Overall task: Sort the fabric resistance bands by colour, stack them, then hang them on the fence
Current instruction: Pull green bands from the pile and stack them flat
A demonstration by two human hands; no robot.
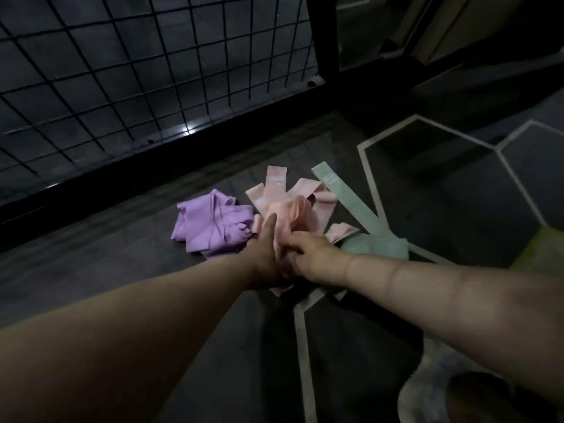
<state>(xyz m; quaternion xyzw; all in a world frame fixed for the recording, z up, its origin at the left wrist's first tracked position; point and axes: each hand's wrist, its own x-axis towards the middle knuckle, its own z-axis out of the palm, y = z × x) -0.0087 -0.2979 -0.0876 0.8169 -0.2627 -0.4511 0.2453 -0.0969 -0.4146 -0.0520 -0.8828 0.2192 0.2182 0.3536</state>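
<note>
The left hand (268,257) reaches in from the lower left and grips the bunch of pink bands (283,206). One digit lies straight along the top of the fabric, the other fingers are tucked out of sight beneath it, and a pink end pokes out below the wrist. The right hand (308,254) comes in from the right and touches the left. Its fingers are curled into the same pink bunch, pinching the folds near the middle of the frame.

The pink bands fan out from the two hands towards the top of the frame, several flat strips spreading like spokes, some with a small pale label I cannot read. Just left of them, touching the left hand, lies a crumpled heap of purple bands (207,227). To the right, a long green band (357,209) runs on a slant from behind the pink strips down to a bunched green lump (377,247) just above the right forearm. All three colours lie on the dark floor (106,270), a little above the centre of the frame.

Pale lines (366,166) mark hexagon shapes on the floor at right. The black wire-mesh fence (122,71) fills the upper left, its bottom rail close behind the bands and a black post (323,38) at its right end. A yellow-green patch (543,251) shows at the right edge, too blurred to name.
</note>
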